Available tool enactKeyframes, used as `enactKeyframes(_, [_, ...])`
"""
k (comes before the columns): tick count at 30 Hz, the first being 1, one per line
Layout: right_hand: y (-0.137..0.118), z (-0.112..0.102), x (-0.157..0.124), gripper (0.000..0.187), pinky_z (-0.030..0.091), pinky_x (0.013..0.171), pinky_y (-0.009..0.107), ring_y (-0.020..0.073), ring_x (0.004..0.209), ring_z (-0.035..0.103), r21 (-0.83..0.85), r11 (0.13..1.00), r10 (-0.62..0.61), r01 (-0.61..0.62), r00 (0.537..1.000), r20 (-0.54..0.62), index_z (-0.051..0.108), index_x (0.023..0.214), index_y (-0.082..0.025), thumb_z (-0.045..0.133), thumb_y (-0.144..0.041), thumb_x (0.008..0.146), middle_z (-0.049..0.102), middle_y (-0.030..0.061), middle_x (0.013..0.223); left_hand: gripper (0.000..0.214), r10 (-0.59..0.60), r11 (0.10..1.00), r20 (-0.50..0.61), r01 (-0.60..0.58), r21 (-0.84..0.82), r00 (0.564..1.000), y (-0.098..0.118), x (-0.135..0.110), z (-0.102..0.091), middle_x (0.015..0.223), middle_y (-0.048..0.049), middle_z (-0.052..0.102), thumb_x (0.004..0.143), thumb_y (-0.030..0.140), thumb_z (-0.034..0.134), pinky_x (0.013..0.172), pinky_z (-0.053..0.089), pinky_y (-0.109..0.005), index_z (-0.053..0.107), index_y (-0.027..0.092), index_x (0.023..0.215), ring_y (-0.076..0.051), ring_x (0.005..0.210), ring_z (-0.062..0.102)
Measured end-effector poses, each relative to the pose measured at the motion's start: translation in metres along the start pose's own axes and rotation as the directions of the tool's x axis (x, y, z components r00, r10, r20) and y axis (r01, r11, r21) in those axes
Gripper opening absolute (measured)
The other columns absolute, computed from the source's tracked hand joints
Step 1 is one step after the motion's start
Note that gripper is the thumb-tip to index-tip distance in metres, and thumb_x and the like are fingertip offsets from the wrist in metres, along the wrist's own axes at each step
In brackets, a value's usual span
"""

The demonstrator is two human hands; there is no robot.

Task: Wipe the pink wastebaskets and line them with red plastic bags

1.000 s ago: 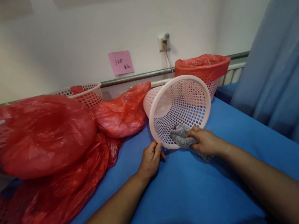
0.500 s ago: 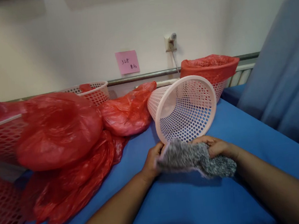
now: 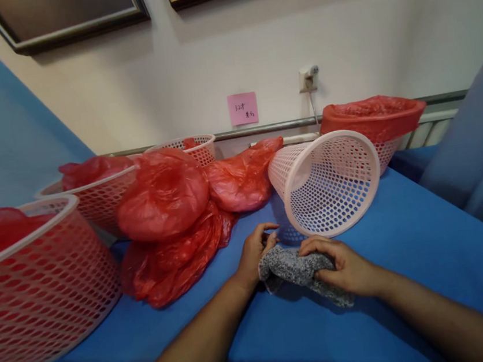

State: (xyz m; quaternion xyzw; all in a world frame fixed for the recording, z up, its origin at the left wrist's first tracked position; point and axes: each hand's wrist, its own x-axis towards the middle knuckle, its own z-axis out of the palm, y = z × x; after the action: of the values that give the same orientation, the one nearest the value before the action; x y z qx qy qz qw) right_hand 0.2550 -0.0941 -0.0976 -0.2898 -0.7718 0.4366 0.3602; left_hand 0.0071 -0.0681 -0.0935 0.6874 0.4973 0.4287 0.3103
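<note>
A grey speckled cloth (image 3: pixel 297 267) with a pale edge is bunched up just above the blue surface. My right hand (image 3: pixel 336 266) is closed on it, thumb on the near side and fingers over the top. At the cloth's left end is my left hand (image 3: pixel 256 255), its index finger and thumb apart; the cloth hides part of its palm, and it seems only to touch the cloth. Just beyond both hands, a pale pink perforated basket (image 3: pixel 289 193) lies on its side with its mouth towards me.
Red plastic bags (image 3: pixel 164 195) are heaped left of centre. At the left stand a large pink basket (image 3: pixel 72 270) and another basket (image 3: pixel 116 189), both with red bags inside. A red-lined basket (image 3: pixel 374 122) stands back right. The blue covered surface (image 3: pixel 444 239) ends at a blue curtain (image 3: pixel 478 160).
My view has swung left and tilted up. The left hand's fingers have come off the cloth and spread, while the right hand keeps its hold. The cloth is more bunched.
</note>
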Motion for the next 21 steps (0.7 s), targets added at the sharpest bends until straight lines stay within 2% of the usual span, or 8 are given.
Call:
enactKeyframes(4, [-0.021,0.037,0.012,0.066,0.044,0.114,0.047,0.0244,0.132,0.055,-0.195,0.961,-0.192,0.196,0.981,0.037,0.061,0.129,-0.030,0.055,0.000,0.071,0.057,0.0069,0.141,0.030,0.024,0.997,-0.088,-0.018,0.073,0.996,-0.006,-0.032,-0.038,0.094,-0.0068,0.075,0.096,0.037,0.056,0.076,0.057,-0.032,0.069,0.018,0.115,-0.021,0.082,0.071])
enactKeyframes(7, [-0.029,0.053,0.036,0.066,0.046,0.112,0.047,0.0254,0.131,0.055,-0.351,0.899,-0.283,0.260,0.959,-0.014,0.059,0.132,-0.027,0.053,0.001,0.073,0.056,0.0096,0.141,0.026,0.091,0.975,-0.154,-0.056,0.216,0.984,-0.016,-0.053,-0.071,0.100,-0.0089,0.077,0.093,0.033,0.059,0.083,0.058,-0.035,0.071,0.018,0.111,-0.023,0.090,0.073])
enactKeyframes(10, [-0.027,0.061,0.065,0.058,0.045,0.110,0.050,0.0297,0.129,0.055,-0.546,0.825,-0.249,0.147,0.961,-0.117,0.062,0.130,-0.022,0.053,0.000,0.077,0.057,0.0127,0.141,0.027,0.137,0.934,-0.273,-0.032,0.357,0.952,-0.026,-0.067,-0.104,0.108,-0.0106,0.076,0.093,0.034,0.055,0.090,0.058,-0.040,0.069,0.019,0.111,-0.025,0.099,0.072])
enactKeyframes(13, [-0.019,0.071,0.084,0.046,0.044,0.108,0.055,0.0345,0.126,0.056,-0.675,0.732,-0.049,-0.092,0.981,-0.187,0.067,0.126,-0.018,0.057,-0.008,0.083,0.058,0.0153,0.143,0.028,0.165,0.884,-0.398,0.044,0.465,0.902,-0.034,-0.072,-0.136,0.117,-0.0141,0.073,0.092,0.036,0.055,0.103,0.051,-0.050,0.067,0.019,0.110,-0.030,0.112,0.067])
enactKeyframes(15, [-0.014,0.082,0.085,0.043,0.039,0.110,0.058,0.0376,0.134,0.050,-0.715,0.678,0.038,-0.171,0.979,-0.198,0.067,0.127,-0.018,0.060,-0.013,0.085,0.056,0.0163,0.147,0.032,0.178,0.844,-0.456,0.103,0.527,0.872,-0.038,-0.072,-0.153,0.122,-0.0174,0.069,0.088,0.039,0.061,0.108,0.045,-0.056,0.065,0.018,0.111,-0.035,0.118,0.062])
enactKeyframes(18, [-0.010,0.100,0.078,0.045,0.030,0.116,0.061,0.0381,0.146,0.038,-0.730,0.668,0.022,-0.143,0.985,-0.172,0.065,0.129,-0.020,0.061,-0.015,0.085,0.052,0.0153,0.153,0.031,0.174,0.797,-0.468,0.155,0.584,0.867,-0.044,-0.070,-0.168,0.110,-0.0174,0.071,0.084,0.042,0.065,0.102,0.047,-0.059,0.066,0.018,0.103,-0.038,0.108,0.064])
enactKeyframes(21, [-0.008,0.111,0.071,0.042,0.026,0.118,0.063,0.0361,0.146,0.038,-0.712,0.696,-0.043,-0.089,0.986,-0.164,0.065,0.129,-0.022,0.058,-0.015,0.088,0.055,0.0135,0.150,0.021,0.178,0.783,-0.420,0.130,0.609,0.890,-0.048,-0.071,-0.168,0.086,-0.0103,0.071,0.090,0.039,0.056,0.088,0.055,-0.050,0.064,0.021,0.085,-0.032,0.087,0.067])
